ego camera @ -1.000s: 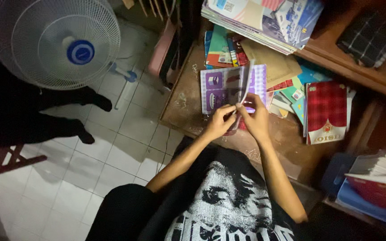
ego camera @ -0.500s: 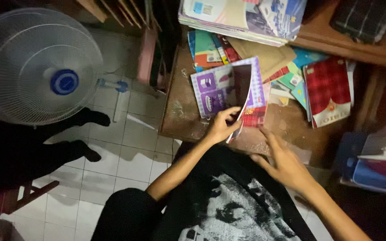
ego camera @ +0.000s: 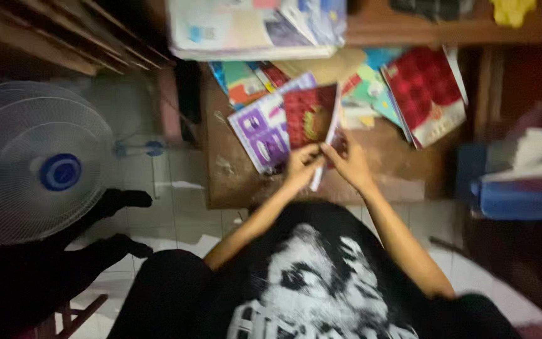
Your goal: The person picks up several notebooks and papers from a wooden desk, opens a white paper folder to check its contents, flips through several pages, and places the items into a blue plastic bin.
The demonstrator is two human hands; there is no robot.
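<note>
Nearest, the left hand and right hand meet at the near edge of the wooden table, both pinching the near end of a red checked booklet. Its long axis runs away from the hands, tilted far-right; neither hand is nearer. It lies over a purple booklet. Farther right sits 1 larger red book.

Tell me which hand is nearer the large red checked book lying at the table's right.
Right. The right hand lies left of the red checked book; the left hand is farther left.
</note>
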